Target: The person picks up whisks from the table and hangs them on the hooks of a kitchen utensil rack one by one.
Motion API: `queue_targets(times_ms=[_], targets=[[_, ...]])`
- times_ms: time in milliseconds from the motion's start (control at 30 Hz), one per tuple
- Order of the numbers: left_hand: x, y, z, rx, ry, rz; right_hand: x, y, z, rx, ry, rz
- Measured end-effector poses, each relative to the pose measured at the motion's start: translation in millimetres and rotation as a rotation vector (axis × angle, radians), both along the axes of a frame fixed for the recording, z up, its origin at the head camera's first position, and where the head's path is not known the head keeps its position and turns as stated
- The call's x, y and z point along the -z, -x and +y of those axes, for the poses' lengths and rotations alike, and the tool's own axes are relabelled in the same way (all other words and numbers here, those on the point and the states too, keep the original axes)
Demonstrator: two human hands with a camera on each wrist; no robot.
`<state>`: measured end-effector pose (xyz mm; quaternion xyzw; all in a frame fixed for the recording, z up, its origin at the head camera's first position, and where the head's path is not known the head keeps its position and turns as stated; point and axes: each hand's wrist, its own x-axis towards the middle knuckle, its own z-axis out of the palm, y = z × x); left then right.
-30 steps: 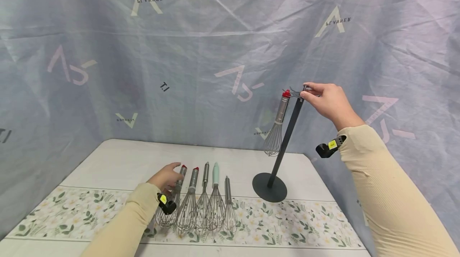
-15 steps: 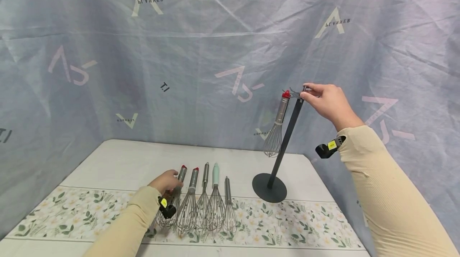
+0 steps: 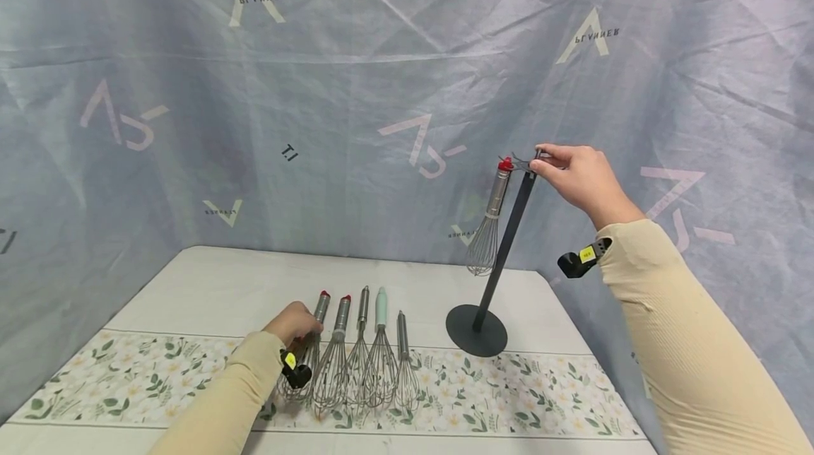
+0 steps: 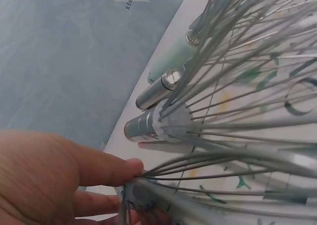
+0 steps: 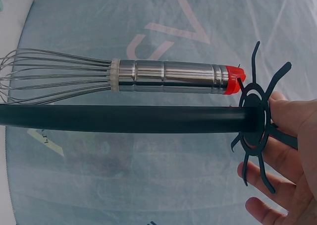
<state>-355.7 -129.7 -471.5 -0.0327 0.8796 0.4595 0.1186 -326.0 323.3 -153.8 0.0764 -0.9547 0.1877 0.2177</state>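
Note:
My left hand (image 3: 294,322) grips the leftmost whisk (image 3: 322,308), a steel one with a red end cap, where its handle meets the wires. The left wrist view shows the thumb and fingers around that collar (image 4: 140,193). My right hand (image 3: 583,174) pinches the top of a dark metal stand (image 3: 509,243) with a round base. In the right wrist view, several curved hooks (image 5: 281,80) fan out from the stand's top, beside my fingers. From one hook hangs another red-capped steel whisk (image 3: 498,193), wires down, left of the pole.
Right of the held whisk, more whisks lie side by side: a red-capped one (image 3: 342,314), a slim steel one (image 3: 363,310), one with a mint-green handle (image 3: 381,308) and a small steel one (image 3: 403,335). A floral strip (image 3: 509,398) crosses the white table (image 3: 254,275); a grey-blue curtain (image 3: 331,123) hangs behind.
My left hand has lowered slightly, and its raised fingers have closed around the leftmost whisk. The right hand keeps its place at the top of the stand.

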Motion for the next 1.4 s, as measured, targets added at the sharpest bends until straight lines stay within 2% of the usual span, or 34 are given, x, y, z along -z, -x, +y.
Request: queue_targets(times_ms=[167, 300, 500, 833, 1167, 1400], targets=[[2.4, 2.6, -0.5, -0.022, 0.014, 0.018, -1.6, -0.6, -1.3, 0.012, 0.001, -0.014], [1.8, 5.1, -1.9, -0.029, -0.024, -0.006, -1.8, -1.0, -2.0, 0.016, 0.003, -0.022], [-2.7, 2.9, -3.9, -0.022, -0.082, -0.01, -1.5, -1.1, -2.5, 0.014, -0.002, -0.018], [-9.7, 3.1, -7.1, -0.042, -0.106, -0.007, -2.7, -2.5, -3.7, 0.028, -0.017, -0.035], [-18.1, 5.2, -10.2, -0.069, -0.183, 0.033, -4.2, -2.6, -4.7, 0.037, -0.02, -0.034], [-27.4, 11.8, -9.7, -0.079, -0.155, 0.074, -4.4, -2.2, -5.9, 0.042, -0.031, -0.023]])
